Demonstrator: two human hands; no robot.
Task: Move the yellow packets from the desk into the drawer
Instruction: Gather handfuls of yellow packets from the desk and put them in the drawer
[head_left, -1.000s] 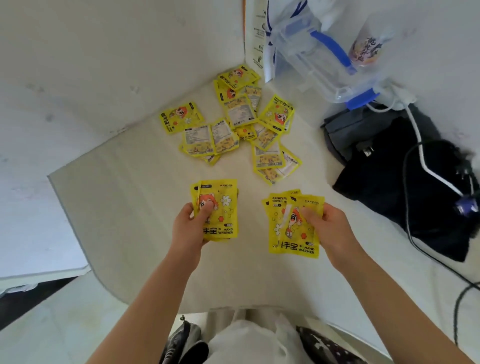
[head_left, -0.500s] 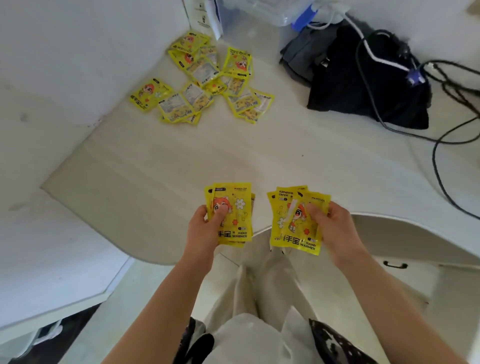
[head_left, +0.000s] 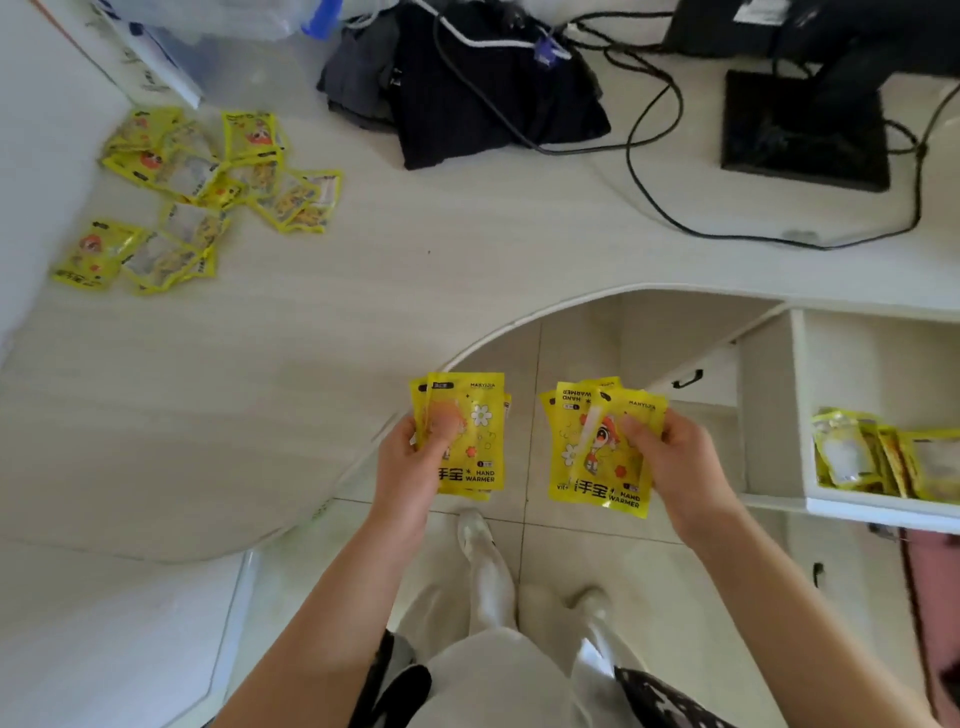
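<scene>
My left hand (head_left: 410, 467) grips a small stack of yellow hand-warmer packets (head_left: 475, 441), thumb across the front. My right hand (head_left: 675, 467) holds a fanned bunch of the same yellow packets (head_left: 592, 457). Both bunches hang over the floor, just off the desk's curved front edge. Several more yellow packets (head_left: 202, 187) lie scattered on the desk (head_left: 415, 249) at the far left. To the right, below the desktop, the white drawer (head_left: 779, 405) stands pulled out, with several yellow packets (head_left: 883, 457) lying inside it.
Black cloth (head_left: 493, 98) and cables (head_left: 649, 171) lie at the back of the desk, with a black monitor base (head_left: 805, 135) at the right. A clear plastic box with blue clips (head_left: 249, 21) stands at the back left. My legs and the tiled floor are below.
Both hands have drawn back from over the desk to beyond its front edge, each still holding its packets. The view swung right, bringing the pulled-out drawer into sight.
</scene>
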